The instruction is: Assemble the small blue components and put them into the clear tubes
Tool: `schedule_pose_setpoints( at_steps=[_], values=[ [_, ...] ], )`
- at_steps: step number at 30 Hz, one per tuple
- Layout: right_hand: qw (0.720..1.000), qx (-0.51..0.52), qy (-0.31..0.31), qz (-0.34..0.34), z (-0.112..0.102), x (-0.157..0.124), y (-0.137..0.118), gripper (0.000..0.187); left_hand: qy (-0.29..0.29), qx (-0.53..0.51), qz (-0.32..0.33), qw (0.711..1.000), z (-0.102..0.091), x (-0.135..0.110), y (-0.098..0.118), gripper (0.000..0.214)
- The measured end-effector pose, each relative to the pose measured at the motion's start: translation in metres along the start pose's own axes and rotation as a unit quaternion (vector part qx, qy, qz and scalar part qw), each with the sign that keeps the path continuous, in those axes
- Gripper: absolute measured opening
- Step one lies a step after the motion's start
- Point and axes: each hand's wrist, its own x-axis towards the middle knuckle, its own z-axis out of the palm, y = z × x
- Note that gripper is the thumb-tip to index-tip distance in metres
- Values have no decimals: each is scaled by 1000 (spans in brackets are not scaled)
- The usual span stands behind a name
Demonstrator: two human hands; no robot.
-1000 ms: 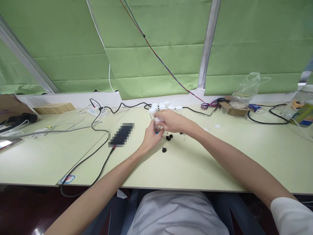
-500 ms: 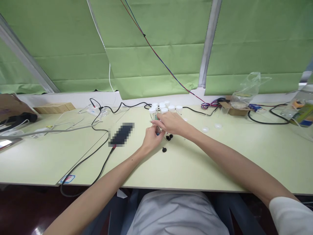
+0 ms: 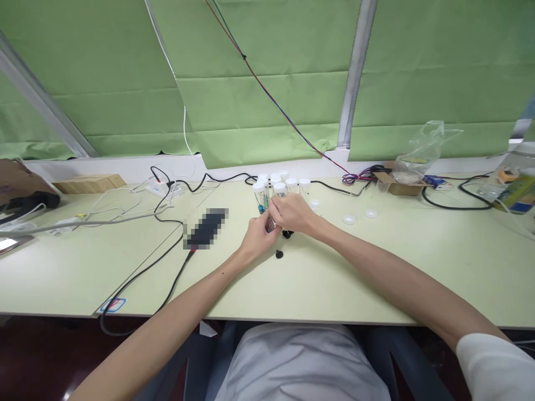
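My left hand (image 3: 258,236) and my right hand (image 3: 291,212) meet over the middle of the pale green table (image 3: 334,278). Both have curled fingers pinching a small item between them that I cannot name. Just behind the hands stands a cluster of clear vials with white caps (image 3: 279,187). Small black knobs (image 3: 279,254) lie on the table beside my left hand. Two loose white caps (image 3: 349,219) lie to the right.
A dark phone-like device (image 3: 205,228) with a black cable (image 3: 142,273) lies left of the hands. A power strip (image 3: 161,190) and wires run along the back. A plastic bag (image 3: 418,153) on a cardboard box sits back right, with bottles (image 3: 516,186) at the far right.
The white cap that my right hand held above the vial is gone from it. Both hands have shifted slightly towards the vial cluster and stay pinched together.
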Motion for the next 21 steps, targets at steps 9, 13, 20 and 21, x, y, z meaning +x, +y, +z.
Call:
schedule_pose_setpoints(
  at_steps=[9, 13, 20, 21],
  values=[
    [999, -17, -29, -37, -6, 2, 0, 42, -10, 7, -4, 1000, -2, 1, -2, 8],
    [998, -21, -46, -42, -10, 1, -1, 42, -7, 0, -2, 1000, -2, 1, -2, 8],
    [998, -19, -48, -40, -13, 1, -4, 40, -3, 2, 7, 1000, -1, 1, -3, 10],
    [998, -17, -48, -37, -14, 1, -5, 40, -4, 4, 8, 1000, -1, 1, -3, 10]
  ],
)
